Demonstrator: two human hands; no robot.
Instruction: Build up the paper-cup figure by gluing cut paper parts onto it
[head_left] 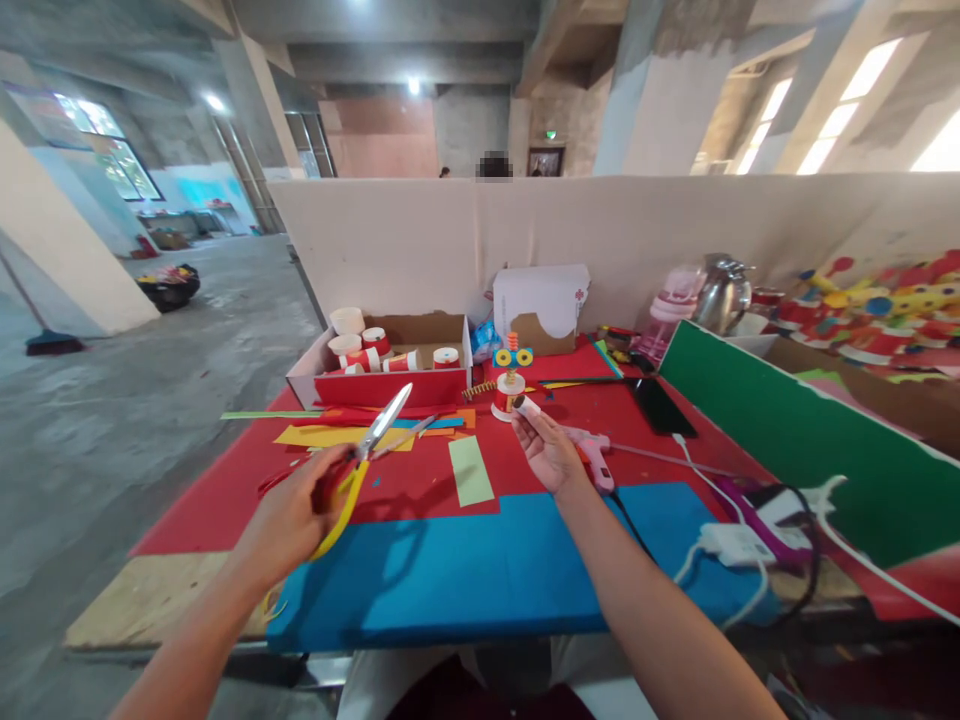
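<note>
My left hand is closed on a pair of scissors with yellow handles; the blades point up and away, over the coloured paper strips. Between the fingers of my right hand is a small white piece with a dark end; its exact kind cannot be made out. Just behind that hand stands a paper-cup figure with yellow-and-blue eyes, an orange coil on top and a springy arm. A pink glue gun lies beside my right wrist. A pale green paper rectangle rests between my hands.
Paper cups fill part of an open box at the back left. A phone and a white power strip with trailing cables lie on the right. A green panel borders that side, with more cup figures beyond.
</note>
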